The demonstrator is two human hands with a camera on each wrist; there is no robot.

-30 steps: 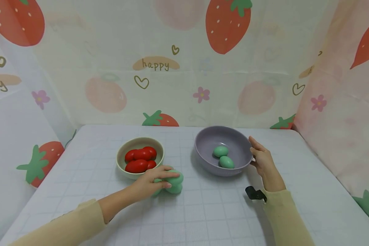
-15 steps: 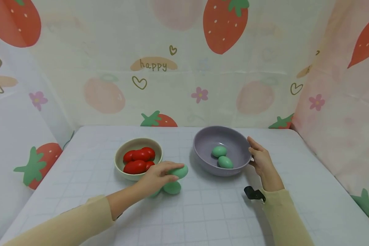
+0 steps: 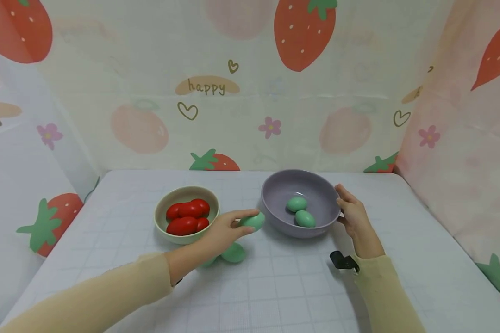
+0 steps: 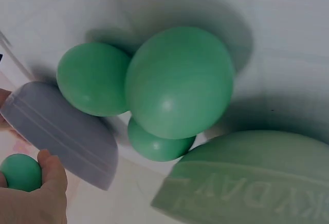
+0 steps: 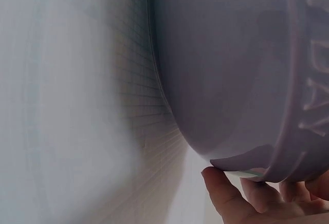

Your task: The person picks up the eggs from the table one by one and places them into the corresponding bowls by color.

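Note:
My left hand (image 3: 222, 231) pinches a green egg (image 3: 254, 221) between thumb and fingers, above the table and just left of the purple bowl (image 3: 271, 194). At that bowl's right side, my right hand (image 3: 355, 221) grips the rim and outer wall; fingertips (image 5: 218, 180) meet the wall in the right wrist view. Two green eggs (image 3: 305, 218) lie inside the purple bowl. Below my left forearm more green eggs (image 3: 234, 253) rest on the table, partly hidden in the head view; the left wrist view shows three of them, the nearest egg (image 4: 180, 82) looking largest.
A pale green bowl (image 3: 160, 227) with several red eggs (image 3: 182, 226) stands on the left, close behind my left wrist. A black strap-like piece (image 3: 343, 261) sits at my right cuff. Printed cloth (image 3: 216, 125) walls the table at the back and sides.
My left hand has lifted the green egg off another egg and carried it right and away from me, toward the purple bowl. The right hand and both bowls stay in place.

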